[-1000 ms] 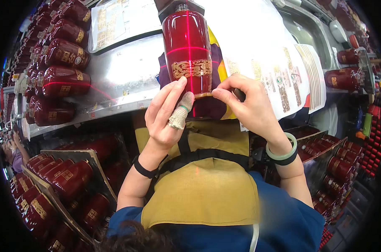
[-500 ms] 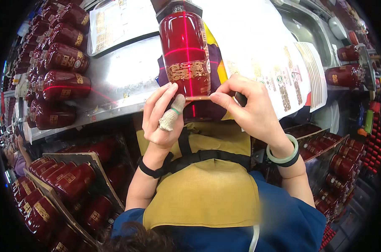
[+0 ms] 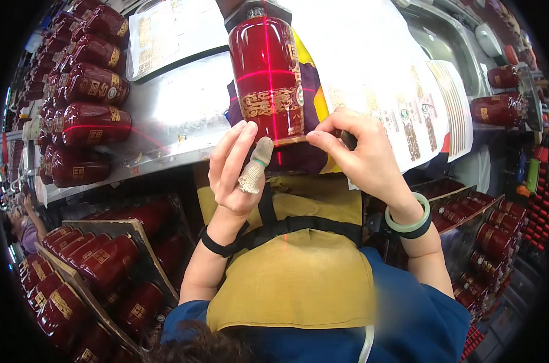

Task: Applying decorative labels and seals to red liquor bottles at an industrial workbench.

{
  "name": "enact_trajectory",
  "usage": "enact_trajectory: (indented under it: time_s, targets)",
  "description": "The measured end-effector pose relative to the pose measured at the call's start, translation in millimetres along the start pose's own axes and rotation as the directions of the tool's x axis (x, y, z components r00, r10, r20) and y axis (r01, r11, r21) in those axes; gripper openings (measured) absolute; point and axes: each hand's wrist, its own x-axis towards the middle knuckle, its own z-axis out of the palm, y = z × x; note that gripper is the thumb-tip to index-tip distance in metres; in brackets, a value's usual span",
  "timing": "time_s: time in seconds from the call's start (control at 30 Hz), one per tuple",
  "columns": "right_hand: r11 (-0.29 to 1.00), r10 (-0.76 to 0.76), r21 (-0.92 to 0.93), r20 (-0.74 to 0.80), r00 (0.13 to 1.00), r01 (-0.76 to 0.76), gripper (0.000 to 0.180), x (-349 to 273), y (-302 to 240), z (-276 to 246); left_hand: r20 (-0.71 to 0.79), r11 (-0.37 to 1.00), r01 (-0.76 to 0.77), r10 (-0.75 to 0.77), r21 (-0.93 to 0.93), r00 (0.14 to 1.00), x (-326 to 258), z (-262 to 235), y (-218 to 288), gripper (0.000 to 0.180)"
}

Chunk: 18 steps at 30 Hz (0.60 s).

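A dark red glass bottle with gold ornament lies on its side, its base toward me. Along the base edge runs a thin gold strip. The thumb and forefinger of my right hand pinch the strip's right end, just off the glass. My left hand rests at the bottle's lower left edge with its fingers stretched out. A knitted finger cover with a green band sits on its thumb, which touches the strip's left part. Red laser lines cross the bottle.
A dark purple cloth lies under the bottle; a metal holder is at its neck. Sheets of gold decals and striped strips lie at right. Red bottles line the left, and crates of bottles flank me below.
The bottle has turned slightly, its gold pattern shifting left and more lettering showing on the right. My left thumb has moved slightly right; my right hand has shifted slightly right with the strip's end.
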Motion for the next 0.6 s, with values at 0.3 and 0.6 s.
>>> enact_trajectory:
  time_s: [0.3,0.6]
  targets:
    - [0.999,-0.033,-0.019,-0.019,0.999,0.033,0.022,0.8,6.6,1.4,0.107,0.99,-0.062,0.048,0.129,0.993,14.9,-2.1,11.6,0.02]
    - [0.999,-0.043,-0.016,-0.032,0.999,0.043,0.023,2.5,8.5,3.3,-0.041,0.988,0.122,-0.127,-0.092,0.991,-2.7,5.1,0.4,0.03]
